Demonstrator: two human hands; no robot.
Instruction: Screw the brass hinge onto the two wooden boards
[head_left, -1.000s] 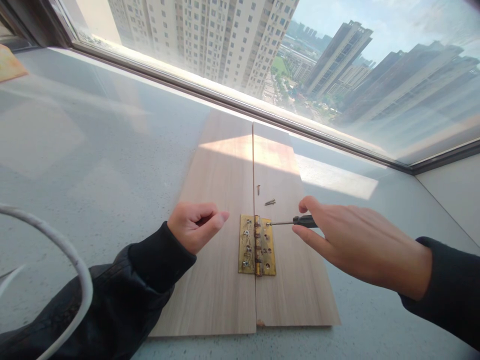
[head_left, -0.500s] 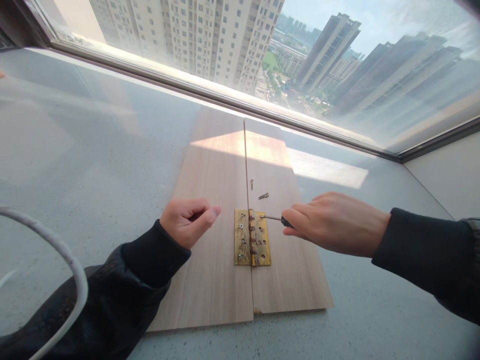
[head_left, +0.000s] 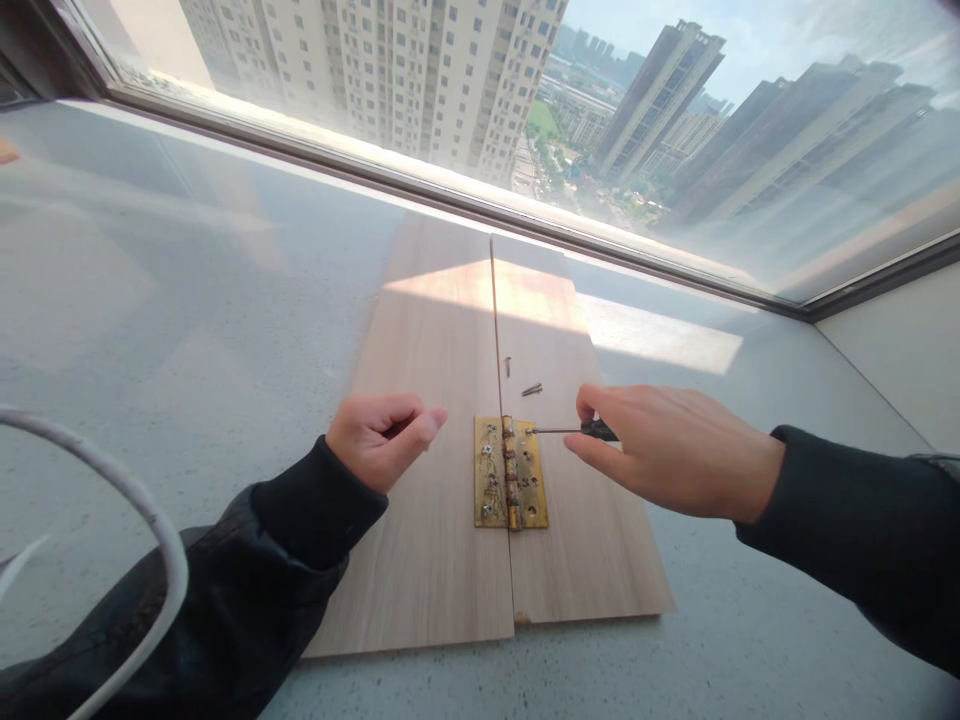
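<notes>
My right hand point(head_left: 660, 440) is around the black handle of a thin screwdriver point(head_left: 559, 431), with thumb and forefinger spread apart. The screwdriver's tip meets a screw point(head_left: 530, 431) at the upper hole of the right leaf of a worn brass hinge point(head_left: 499, 490). That hinge lies across the seam between two pale wooden boards, the left board point(head_left: 427, 580) and the right board point(head_left: 592, 560). Several screw heads show in its left leaf. Over the left board my left hand point(head_left: 382, 440) is curled closed, apart from the hinge; whatever its fingers hold, if anything, is hidden.
Loose screws point(head_left: 532, 389) lie on the right board above the hinge. A white cable point(head_left: 169, 560) loops at the lower left. Behind the boards runs a window frame point(head_left: 450, 205), with tall buildings outside. The speckled sill point(head_left: 247, 330) carries the boards.
My right thumb and forefinger have spread apart on the screwdriver, baring more of its handle and shaft. My left hand keeps its curled shape. The view has shifted slightly.
</notes>
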